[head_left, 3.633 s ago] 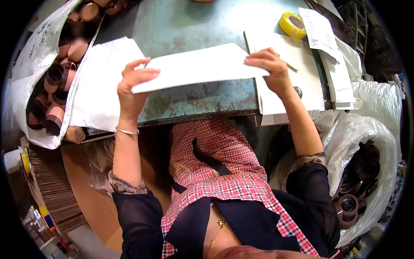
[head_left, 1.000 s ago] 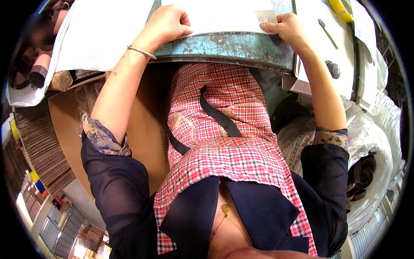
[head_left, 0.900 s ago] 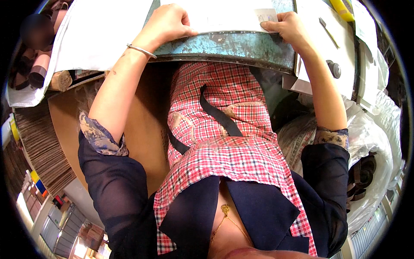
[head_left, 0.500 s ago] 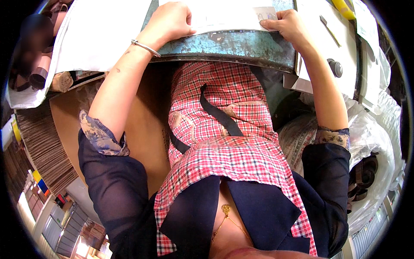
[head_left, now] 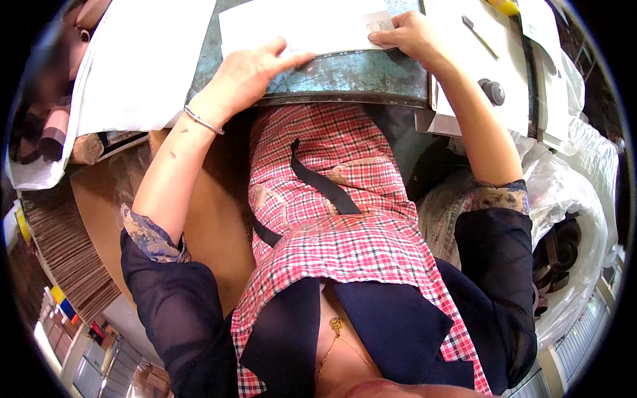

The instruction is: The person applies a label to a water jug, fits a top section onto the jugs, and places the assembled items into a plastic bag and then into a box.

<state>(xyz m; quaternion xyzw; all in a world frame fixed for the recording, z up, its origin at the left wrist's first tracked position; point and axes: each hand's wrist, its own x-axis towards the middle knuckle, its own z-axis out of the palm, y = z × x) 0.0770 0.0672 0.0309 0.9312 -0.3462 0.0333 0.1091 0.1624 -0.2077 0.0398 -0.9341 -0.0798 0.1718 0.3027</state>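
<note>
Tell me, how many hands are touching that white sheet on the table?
2. The left hand presses flat on the white sheet's lower edge; the right hand holds its right end. The sheet's top is cut off from view.

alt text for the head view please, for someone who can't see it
Seen from above, a seated person presses a white paper sheet flat on a worn blue-green metal table, left hand spread on its near edge, right hand pinching its right end. A red checked apron covers the lap; a white plastic sack sits to the right.
</note>
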